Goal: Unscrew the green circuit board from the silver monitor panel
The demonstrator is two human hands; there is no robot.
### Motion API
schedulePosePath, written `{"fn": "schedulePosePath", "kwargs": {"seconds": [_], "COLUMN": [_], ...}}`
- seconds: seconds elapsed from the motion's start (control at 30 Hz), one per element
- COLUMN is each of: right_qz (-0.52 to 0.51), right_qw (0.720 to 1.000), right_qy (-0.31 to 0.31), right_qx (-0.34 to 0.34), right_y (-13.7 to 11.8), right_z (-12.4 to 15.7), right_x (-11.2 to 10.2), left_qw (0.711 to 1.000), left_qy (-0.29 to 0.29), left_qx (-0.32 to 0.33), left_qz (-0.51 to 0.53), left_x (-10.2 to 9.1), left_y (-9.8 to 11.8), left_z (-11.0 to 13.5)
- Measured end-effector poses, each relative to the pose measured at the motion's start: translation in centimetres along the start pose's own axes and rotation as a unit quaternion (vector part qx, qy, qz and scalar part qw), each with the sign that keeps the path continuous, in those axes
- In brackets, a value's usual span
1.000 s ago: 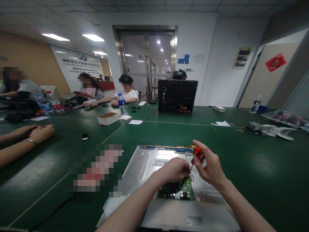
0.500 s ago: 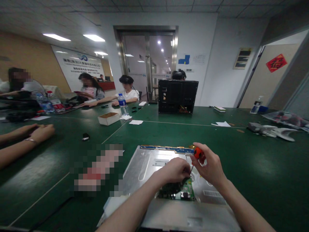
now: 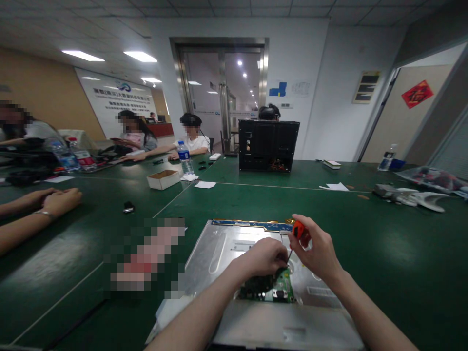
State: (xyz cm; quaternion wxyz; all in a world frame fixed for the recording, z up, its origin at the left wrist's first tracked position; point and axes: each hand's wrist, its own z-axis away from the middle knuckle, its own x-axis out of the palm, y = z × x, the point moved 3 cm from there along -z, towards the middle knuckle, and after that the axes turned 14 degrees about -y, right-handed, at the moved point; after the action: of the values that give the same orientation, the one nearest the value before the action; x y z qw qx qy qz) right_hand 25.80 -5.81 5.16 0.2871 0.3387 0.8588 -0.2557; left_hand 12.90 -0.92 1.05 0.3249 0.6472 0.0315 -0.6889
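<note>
A flat silver metal display panel (image 3: 204, 273) lies in front of me, with a thin blue circuit strip (image 3: 252, 225) along its far edge. A green circuit board (image 3: 285, 284) sits on the panel, partly covered by my left hand (image 3: 268, 256). The fingers of that hand are closed low by the board; what they pinch is hidden. My right hand (image 3: 318, 246) grips the orange and black handle of a screwdriver (image 3: 300, 230) between thumb and fingers. Its thin shaft slants down toward the board beside my left fingertips, which hide the tip.
Across the green table (image 3: 365, 243) stands a black computer case (image 3: 268, 146). A small open box (image 3: 163, 179) and a water bottle (image 3: 185, 158) are to its left. Another person's hands (image 3: 60, 202) rest at the left. Grey-white parts (image 3: 409, 196) lie at the right.
The view has shifted very slightly. Both my hands and the screwdriver keep nearly the same place over the board. The person at the far left has leaned lower and further left.
</note>
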Motion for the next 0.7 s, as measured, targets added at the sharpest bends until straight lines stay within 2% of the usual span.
{"fn": "schedulePosePath", "kwargs": {"seconds": [0.37, 0.7], "right_qz": [-0.039, -0.009], "right_qw": [0.998, 1.0], "right_qy": [-0.04, -0.018], "right_qx": [0.016, 0.014], "right_y": [-0.09, 0.05], "right_z": [0.04, 0.14], "right_x": [-0.13, -0.02], "left_qw": [1.0, 1.0], "left_qy": [-0.01, -0.008], "left_qx": [-0.009, -0.008], "left_qz": [0.005, 0.012], "left_x": [-0.13, -0.09], "left_y": [0.21, 0.12], "left_z": [0.03, -0.04]}}
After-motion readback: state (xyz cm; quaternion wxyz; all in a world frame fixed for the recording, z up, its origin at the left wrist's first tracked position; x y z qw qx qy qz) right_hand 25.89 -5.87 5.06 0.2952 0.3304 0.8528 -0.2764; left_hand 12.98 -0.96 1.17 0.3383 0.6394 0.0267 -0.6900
